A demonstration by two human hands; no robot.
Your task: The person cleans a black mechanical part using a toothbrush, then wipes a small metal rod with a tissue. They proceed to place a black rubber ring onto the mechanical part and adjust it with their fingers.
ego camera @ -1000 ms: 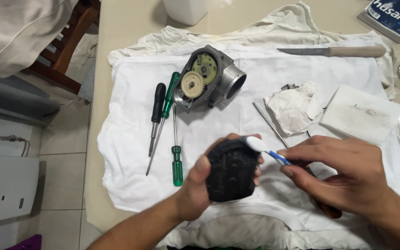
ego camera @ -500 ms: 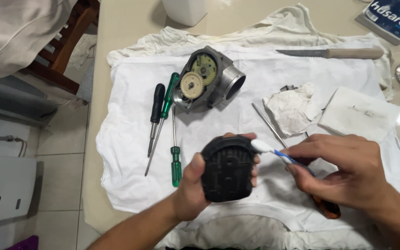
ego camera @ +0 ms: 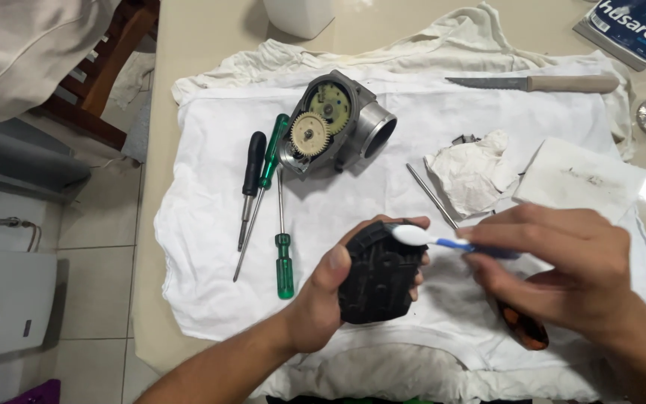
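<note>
Left hand (ego camera: 323, 303) grips black cover (ego camera: 379, 273); right hand (ego camera: 562, 273) pinches toothbrush (ego camera: 443, 241). Keep bristles flat, strokes short, cover steady.

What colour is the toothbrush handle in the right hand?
Blue, with a white head; the toothbrush shows best in the head view, held by the right hand.

A blue rectangular package (ego camera: 632, 30) lies at the table's far-right corner (partly cropped).
</note>
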